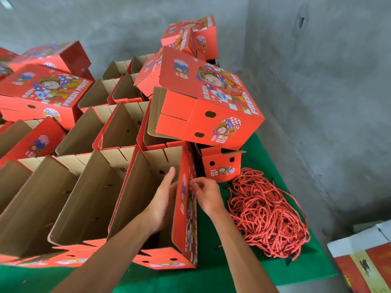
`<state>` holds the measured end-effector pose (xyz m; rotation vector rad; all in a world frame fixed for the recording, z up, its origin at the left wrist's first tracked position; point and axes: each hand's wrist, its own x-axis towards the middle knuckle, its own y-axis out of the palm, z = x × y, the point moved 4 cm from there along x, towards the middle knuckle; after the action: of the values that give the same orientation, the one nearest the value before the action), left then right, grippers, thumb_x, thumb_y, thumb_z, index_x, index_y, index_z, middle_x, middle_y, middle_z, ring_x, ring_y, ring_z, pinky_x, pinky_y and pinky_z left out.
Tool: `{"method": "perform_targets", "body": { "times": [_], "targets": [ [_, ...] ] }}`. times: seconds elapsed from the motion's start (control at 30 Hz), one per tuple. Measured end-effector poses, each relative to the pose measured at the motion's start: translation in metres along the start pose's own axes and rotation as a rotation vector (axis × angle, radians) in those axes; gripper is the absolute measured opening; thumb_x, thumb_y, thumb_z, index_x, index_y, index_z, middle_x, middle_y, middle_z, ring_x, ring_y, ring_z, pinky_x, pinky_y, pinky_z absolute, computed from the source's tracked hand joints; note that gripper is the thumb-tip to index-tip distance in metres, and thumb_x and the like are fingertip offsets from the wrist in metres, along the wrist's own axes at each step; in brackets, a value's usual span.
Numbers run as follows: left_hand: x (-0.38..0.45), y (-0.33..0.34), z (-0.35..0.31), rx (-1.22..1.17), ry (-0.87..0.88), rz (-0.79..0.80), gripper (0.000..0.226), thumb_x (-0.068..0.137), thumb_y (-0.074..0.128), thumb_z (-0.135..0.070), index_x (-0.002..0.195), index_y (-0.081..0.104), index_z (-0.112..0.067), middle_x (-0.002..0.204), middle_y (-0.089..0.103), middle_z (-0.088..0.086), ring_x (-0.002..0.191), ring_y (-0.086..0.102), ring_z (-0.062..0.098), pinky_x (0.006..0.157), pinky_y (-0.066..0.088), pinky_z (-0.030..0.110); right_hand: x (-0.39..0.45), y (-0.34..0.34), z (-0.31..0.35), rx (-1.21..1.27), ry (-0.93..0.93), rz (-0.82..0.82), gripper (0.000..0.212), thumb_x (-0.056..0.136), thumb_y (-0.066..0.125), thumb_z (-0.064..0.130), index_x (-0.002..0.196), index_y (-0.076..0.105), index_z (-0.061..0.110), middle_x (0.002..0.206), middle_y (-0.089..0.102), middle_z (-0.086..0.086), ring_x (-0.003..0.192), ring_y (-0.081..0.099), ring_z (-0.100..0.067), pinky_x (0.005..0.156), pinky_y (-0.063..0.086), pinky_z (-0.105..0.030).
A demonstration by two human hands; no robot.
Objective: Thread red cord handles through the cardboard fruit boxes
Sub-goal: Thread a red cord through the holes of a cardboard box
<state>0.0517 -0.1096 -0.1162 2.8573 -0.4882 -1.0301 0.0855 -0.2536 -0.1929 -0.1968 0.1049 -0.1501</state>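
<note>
Here my left hand (164,199) reaches inside the open box (186,212) in front of me, fingers straight and flat against the inner face of its right wall, while my right hand (206,195) sits just outside that same wall, fingertips pinched together at the printed side; whether a cord end is between them I cannot tell, it is too small to make out. The box holds nothing but my hand. Right of my right hand, the heap of red cords (268,214) lies on the green table cover (211,278). Left of my left hand stand more open boxes (88,199), bare inside. Beyond both hands, closed boxes (209,102) are stacked tilted. A further carton (368,261) at far right is cut off.
</note>
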Motion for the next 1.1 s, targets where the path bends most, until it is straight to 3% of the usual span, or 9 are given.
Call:
{"method": "perform_targets", "body": {
  "times": [0.07, 0.17, 0.3, 0.47, 0.6, 0.7, 0.83, 0.97, 1.1],
  "targets": [
    [0.007, 0.000, -0.009, 0.072, -0.045, -0.065, 0.067, 0.099, 0.030, -0.071, 0.127, 0.063, -0.021, 0.125, 0.069, 0.016, 0.117, 0.066, 0.035, 0.107, 0.047, 0.052, -0.004, 0.001, 0.006, -0.053, -0.040, 0.002, 0.018, 0.103, 0.062, 0.019, 0.101, 0.079, 0.013, 0.095, 0.077, 0.005, 0.086, 0.071, -0.006, 0.083, 0.057, -0.027],
    [0.015, 0.006, -0.022, 0.270, -0.029, -0.228, 0.038, 0.102, 0.056, -0.035, 0.113, 0.069, -0.001, 0.114, 0.071, 0.023, 0.109, 0.068, 0.039, 0.105, 0.050, 0.053, -0.008, 0.005, 0.014, -0.199, -0.078, -0.010, 0.020, 0.104, 0.059, 0.018, 0.102, 0.079, 0.016, 0.101, 0.077, 0.005, 0.091, 0.071, -0.010, 0.086, 0.057, -0.029],
    [0.020, 0.001, -0.016, 0.271, 0.012, -0.329, 0.027, 0.102, 0.054, -0.018, 0.080, 0.062, -0.005, 0.092, 0.066, 0.019, 0.093, 0.063, 0.036, 0.106, 0.048, 0.056, -0.011, 0.005, 0.018, -0.249, -0.110, -0.005, 0.022, 0.104, 0.058, 0.017, 0.102, 0.079, 0.018, 0.102, 0.075, 0.005, 0.091, 0.070, -0.009, 0.086, 0.057, -0.029],
    [0.034, -0.003, -0.012, 0.360, -0.015, -0.391, 0.024, 0.104, 0.048, -0.016, 0.096, 0.057, 0.005, 0.126, 0.063, 0.029, 0.116, 0.062, 0.042, 0.105, 0.049, 0.049, -0.017, -0.001, 0.013, -0.323, -0.029, 0.091, 0.017, 0.104, 0.058, 0.025, 0.108, 0.075, 0.020, 0.103, 0.073, 0.003, 0.093, 0.070, -0.014, 0.089, 0.058, -0.035],
    [0.030, -0.006, -0.011, 0.360, -0.100, -0.336, 0.032, 0.107, 0.044, -0.027, 0.113, 0.052, 0.003, 0.120, 0.066, 0.022, 0.109, 0.066, 0.032, 0.100, 0.052, 0.041, -0.025, -0.044, 0.020, -0.677, 0.042, 0.076, 0.046, 0.100, 0.059, 0.055, 0.071, 0.063, 0.019, 0.056, 0.053, 0.010, 0.047, 0.051, -0.010, 0.057, 0.049, -0.029],
    [0.015, -0.004, -0.037, 0.426, 0.085, -0.434, 0.047, 0.107, 0.042, -0.043, 0.137, 0.050, -0.008, 0.124, 0.065, 0.011, 0.112, 0.065, 0.023, 0.103, 0.049, 0.041, -0.028, -0.074, 0.061, -0.324, 0.081, 0.033, 0.047, 0.097, 0.062, 0.055, 0.065, 0.062, 0.020, 0.049, 0.044, 0.012, 0.044, 0.040, -0.008, 0.055, 0.040, -0.027],
    [-0.037, 0.025, -0.077, 0.436, 0.623, -0.477, 0.032, 0.106, 0.040, -0.044, 0.114, 0.063, -0.024, 0.103, 0.070, -0.009, 0.096, 0.065, 0.005, 0.083, 0.050, 0.027, -0.030, -0.069, 0.127, 0.594, 0.358, 0.118, 0.022, 0.100, 0.065, 0.029, 0.099, 0.070, 0.007, 0.063, 0.056, 0.001, 0.047, 0.043, -0.012, 0.050, 0.042, -0.026],
    [-0.069, 0.059, -0.065, 0.363, 0.578, -0.146, 0.040, 0.104, 0.040, -0.053, 0.112, 0.068, -0.026, 0.106, 0.074, -0.007, 0.098, 0.070, 0.002, 0.088, 0.053, 0.018, -0.039, -0.053, 0.171, 0.885, 0.339, 0.097, 0.012, 0.100, 0.060, 0.017, 0.089, 0.058, 0.016, 0.057, 0.045, 0.006, 0.046, 0.030, -0.011, 0.044, 0.035, -0.025],
    [-0.085, 0.066, -0.060, 0.442, 0.608, -0.109, 0.038, 0.107, 0.040, -0.042, 0.105, 0.068, -0.017, 0.086, 0.076, -0.001, 0.080, 0.071, 0.007, 0.080, 0.056, 0.025, -0.043, -0.041, 0.186, 1.088, 0.309, -0.134, 0.016, 0.105, 0.042, 0.009, 0.097, 0.056, 0.013, 0.053, 0.036, 0.006, 0.037, 0.023, -0.006, 0.034, 0.018, -0.018]
  ]
}}
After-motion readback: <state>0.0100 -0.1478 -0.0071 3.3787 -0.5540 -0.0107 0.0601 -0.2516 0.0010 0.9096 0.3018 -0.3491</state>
